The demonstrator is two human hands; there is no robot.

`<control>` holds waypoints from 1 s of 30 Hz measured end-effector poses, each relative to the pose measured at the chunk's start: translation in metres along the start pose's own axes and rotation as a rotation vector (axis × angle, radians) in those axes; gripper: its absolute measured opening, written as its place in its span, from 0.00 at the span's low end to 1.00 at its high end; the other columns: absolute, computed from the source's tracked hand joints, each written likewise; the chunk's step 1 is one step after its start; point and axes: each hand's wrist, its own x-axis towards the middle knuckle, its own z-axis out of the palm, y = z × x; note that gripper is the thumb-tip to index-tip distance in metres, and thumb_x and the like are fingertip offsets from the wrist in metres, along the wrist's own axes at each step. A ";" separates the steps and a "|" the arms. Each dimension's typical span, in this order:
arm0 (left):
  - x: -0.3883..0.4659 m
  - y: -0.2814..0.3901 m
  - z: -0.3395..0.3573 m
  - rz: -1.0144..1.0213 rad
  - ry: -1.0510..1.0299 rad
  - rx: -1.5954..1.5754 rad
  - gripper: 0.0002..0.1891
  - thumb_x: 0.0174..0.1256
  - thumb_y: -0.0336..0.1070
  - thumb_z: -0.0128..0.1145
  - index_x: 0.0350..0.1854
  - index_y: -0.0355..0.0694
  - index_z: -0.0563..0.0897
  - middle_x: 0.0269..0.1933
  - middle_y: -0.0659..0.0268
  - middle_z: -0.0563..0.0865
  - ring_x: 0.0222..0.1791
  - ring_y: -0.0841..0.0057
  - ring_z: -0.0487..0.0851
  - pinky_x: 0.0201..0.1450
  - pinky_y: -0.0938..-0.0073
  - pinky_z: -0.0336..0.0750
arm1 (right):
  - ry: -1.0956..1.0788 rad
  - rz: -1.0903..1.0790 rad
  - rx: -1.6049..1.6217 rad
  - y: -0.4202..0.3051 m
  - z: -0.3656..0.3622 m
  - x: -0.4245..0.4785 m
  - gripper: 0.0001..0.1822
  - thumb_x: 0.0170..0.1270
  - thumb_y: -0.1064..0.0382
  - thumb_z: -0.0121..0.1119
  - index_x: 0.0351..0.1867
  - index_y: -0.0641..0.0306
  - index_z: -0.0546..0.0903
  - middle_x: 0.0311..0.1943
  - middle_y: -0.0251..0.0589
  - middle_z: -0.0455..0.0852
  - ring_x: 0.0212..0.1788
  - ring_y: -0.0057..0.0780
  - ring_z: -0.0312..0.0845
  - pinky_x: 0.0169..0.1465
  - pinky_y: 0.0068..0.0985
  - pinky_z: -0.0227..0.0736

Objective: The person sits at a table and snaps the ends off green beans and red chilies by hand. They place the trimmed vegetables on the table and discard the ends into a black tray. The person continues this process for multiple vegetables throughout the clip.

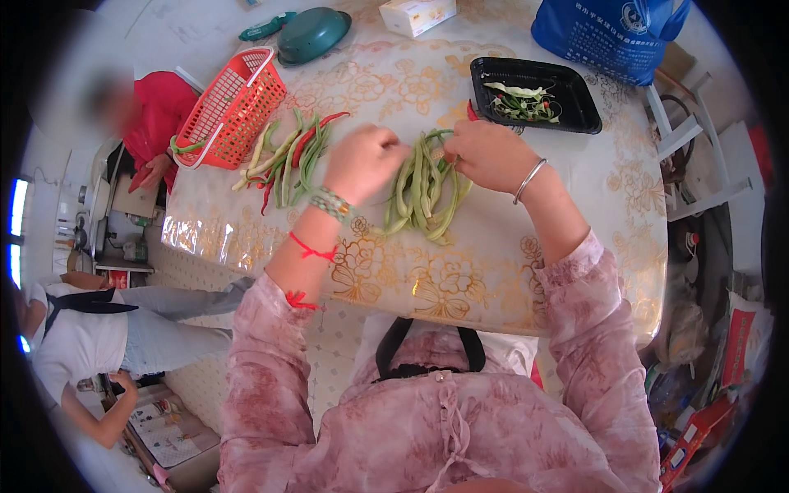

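Note:
A pile of green beans (425, 191) lies on the table in front of me. My left hand (365, 161), blurred, hovers at the pile's left edge with its fingers curled; what is between them is unclear. At the pile's upper right, my right hand (493, 155) pinches the end of a green bean (439, 133). A red chili pepper tip (471, 111) shows just behind that hand. Left of my left hand lies a second group of beans (285, 163) with red chili peppers (305, 145) among them. A black plastic tray (579, 114) holds bean trimmings (524, 106) and a pale pod.
A red plastic basket (231, 114) stands at the table's left, near an upturned green basin (314, 36). Behind are a tissue box (419, 15) and a blue bag (595, 40). One person in red (160, 111) is beside the basket; another in white (86, 339) stands lower left.

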 end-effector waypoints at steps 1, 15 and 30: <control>-0.003 0.015 0.007 -0.113 -0.102 -0.104 0.13 0.60 0.42 0.62 0.36 0.36 0.84 0.37 0.56 0.87 0.35 0.56 0.85 0.40 0.61 0.78 | -0.004 0.010 -0.011 0.003 0.002 -0.002 0.10 0.61 0.63 0.53 0.37 0.58 0.85 0.36 0.46 0.85 0.44 0.46 0.82 0.47 0.39 0.76; 0.043 0.044 0.015 -0.310 -0.036 -0.744 0.05 0.60 0.30 0.60 0.35 0.36 0.81 0.30 0.69 0.85 0.26 0.87 0.76 0.30 0.83 0.69 | 0.117 0.200 0.159 0.031 -0.021 -0.005 0.11 0.59 0.58 0.59 0.37 0.62 0.83 0.32 0.49 0.86 0.38 0.48 0.83 0.43 0.40 0.76; 0.035 0.050 0.011 0.123 0.079 -0.417 0.07 0.56 0.27 0.65 0.35 0.34 0.83 0.34 0.59 0.85 0.33 0.65 0.84 0.36 0.70 0.77 | 0.302 -0.041 0.006 0.013 -0.016 0.000 0.05 0.63 0.63 0.55 0.33 0.62 0.78 0.28 0.44 0.83 0.32 0.45 0.82 0.35 0.39 0.77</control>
